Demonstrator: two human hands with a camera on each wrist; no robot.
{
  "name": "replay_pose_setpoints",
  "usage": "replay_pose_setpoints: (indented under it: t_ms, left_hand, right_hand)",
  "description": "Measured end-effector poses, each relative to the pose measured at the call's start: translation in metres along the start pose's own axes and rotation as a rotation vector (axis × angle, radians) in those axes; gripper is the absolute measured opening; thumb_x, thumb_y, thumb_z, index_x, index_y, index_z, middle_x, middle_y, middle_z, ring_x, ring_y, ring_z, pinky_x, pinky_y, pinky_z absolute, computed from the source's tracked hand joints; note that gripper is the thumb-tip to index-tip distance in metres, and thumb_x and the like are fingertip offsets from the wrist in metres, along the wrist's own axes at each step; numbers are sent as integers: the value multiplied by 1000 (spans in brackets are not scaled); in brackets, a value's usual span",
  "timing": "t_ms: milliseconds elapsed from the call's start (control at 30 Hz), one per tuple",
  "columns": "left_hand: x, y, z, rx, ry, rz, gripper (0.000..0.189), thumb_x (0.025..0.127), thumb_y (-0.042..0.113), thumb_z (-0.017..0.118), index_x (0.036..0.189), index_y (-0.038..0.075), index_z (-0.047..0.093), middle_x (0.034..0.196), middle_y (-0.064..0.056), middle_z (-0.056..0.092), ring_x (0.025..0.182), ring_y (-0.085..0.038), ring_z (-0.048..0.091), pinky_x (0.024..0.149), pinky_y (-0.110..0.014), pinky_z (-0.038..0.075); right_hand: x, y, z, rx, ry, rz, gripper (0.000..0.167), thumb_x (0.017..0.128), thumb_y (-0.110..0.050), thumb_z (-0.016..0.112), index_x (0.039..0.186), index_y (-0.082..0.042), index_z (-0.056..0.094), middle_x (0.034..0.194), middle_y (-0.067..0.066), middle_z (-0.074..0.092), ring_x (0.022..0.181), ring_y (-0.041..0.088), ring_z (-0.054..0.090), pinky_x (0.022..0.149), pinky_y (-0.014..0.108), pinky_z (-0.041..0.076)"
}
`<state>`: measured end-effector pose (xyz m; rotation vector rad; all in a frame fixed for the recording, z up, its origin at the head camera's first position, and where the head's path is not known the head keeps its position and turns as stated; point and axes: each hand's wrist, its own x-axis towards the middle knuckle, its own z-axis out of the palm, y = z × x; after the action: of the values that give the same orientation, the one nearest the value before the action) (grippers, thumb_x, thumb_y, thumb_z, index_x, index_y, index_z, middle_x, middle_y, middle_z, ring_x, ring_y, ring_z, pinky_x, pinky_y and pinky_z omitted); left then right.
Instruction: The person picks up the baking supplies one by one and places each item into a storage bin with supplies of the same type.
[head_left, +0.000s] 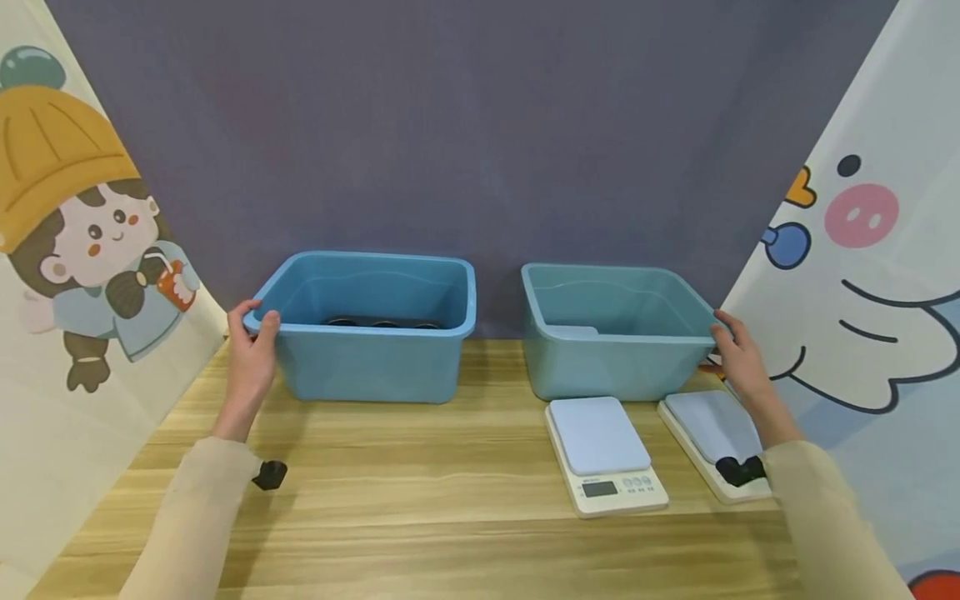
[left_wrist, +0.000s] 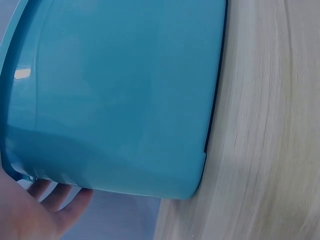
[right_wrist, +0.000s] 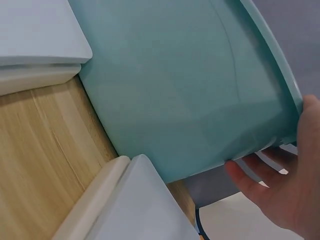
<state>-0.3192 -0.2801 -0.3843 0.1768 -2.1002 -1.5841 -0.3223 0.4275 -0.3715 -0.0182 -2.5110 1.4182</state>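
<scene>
surface (head_left: 420, 533): wood grain, looks smooth, so a bin shoved at one end could slide or swing round.

left bin (head_left: 367, 367): upright, back left of surface, well apart from the scales. held at its left end only; a lift from there would probably tip it and send the contents to the low end.

right bin (head_left: 600, 367): upright, back right, a gap between it and left bin. held at its right end only, same tilt risk. if both bins got pulled inward at once, they could knock together.

inner scale (head_left: 603, 442): flat, right by right bin's front wall, touching or not, can't tell. a forward drag of that bin would likely push it or catch on its plate.

outer scale (head_left: 712, 425): flat, near right bin's front right corner, partly under the right forearm in head view. a low sleeve or the black wrist unit (head_left: 738, 471) could bump it.

left hand (head_left: 251, 358): pinching left bin's rim at the left end, thumb over the front corner. grip could slip if contents are heavy.

right hand (head_left: 742, 358): pinching right bin's rim, fingers below it outside. same slip risk.

dark rounds (head_left: 385, 323): inside left bin, mostly hidden; may roll or rattle if tilted.

pale block (head_left: 572, 331): inside right bin, left side, mostly hidden; could slide.
</scene>
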Motion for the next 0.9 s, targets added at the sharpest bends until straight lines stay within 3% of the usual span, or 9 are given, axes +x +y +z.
replay_pose_setpoints:
  t_ms: [133,200,300,400,633,800,900]
  left_hand:
    - [-1,4,0,75,40,12,57,101,50,46,148,20,37,127,-5,38,103,-14,42,90,-31,35]
    - [-2,5,-1,110,51,13,57,101,49,47,148,18,40,124,-5,35,98,-13,41,84,-29,35]
    - [-3,8,-4,115,57,4,58,101,48,48,149,17,39,137,-8,31,113,-19,43,96,-30,38]
    - [-6,11,-5,96,91,36,57,100,47,51,147,16,41,145,-9,27,123,-26,40,103,-33,36]
    - [-16,16,-2,63,180,208,45,99,36,58,127,2,52,148,-10,30,139,-21,26,115,-42,24]
    - [-21,22,-1,98,187,290,35,98,29,59,117,-1,56,137,-9,40,133,-19,27,109,-47,25]
    - [-23,25,-1,123,183,345,29,97,23,61,113,-1,60,119,7,45,118,-11,33,99,-40,27]
  right_hand:
    - [-1,-1,1,24,3,10,66,106,-45,24,160,-12,6,155,36,18,97,1,49,72,24,57]
    - [0,-1,2,16,6,22,66,106,-47,22,161,-14,5,156,35,18,103,8,50,72,23,57]
    - [2,-1,3,4,7,35,66,106,-49,21,161,-16,4,158,32,17,115,25,50,73,25,57]
    - [5,-1,5,9,3,39,66,106,-50,20,161,-18,4,159,31,16,125,41,43,75,29,58]
    - [4,1,6,46,1,55,65,106,-49,20,161,-18,4,158,32,16,130,48,37,77,31,58]
    - [-1,-3,7,61,-1,58,65,106,-48,20,161,-17,2,158,34,14,131,50,35,74,27,57]
    - [-8,-12,8,84,-2,66,65,107,-45,21,160,-14,1,158,35,11,132,54,32,72,26,56]
